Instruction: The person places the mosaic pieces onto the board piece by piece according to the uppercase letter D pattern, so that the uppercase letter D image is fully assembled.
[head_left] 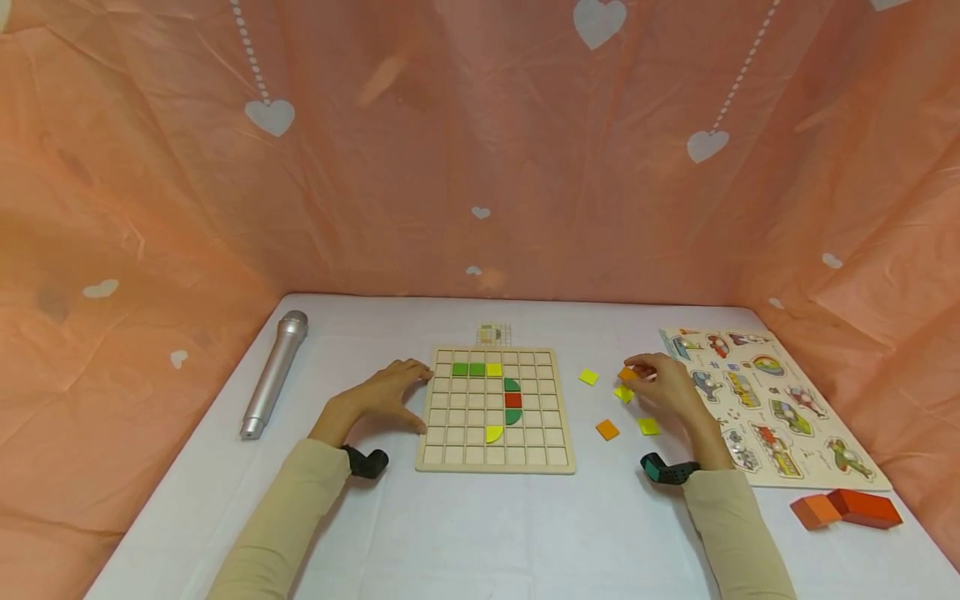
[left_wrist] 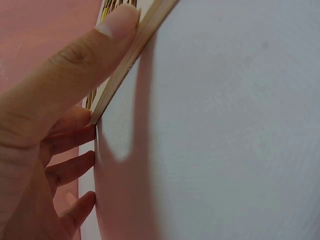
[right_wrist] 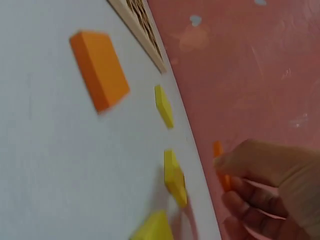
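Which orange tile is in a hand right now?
The orange tile pinched by the right hand; the other orange tile lies on the table.

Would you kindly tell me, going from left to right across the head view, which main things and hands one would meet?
Silver microphone, left hand, wooden grid board, loose orange tile, right hand, picture board.
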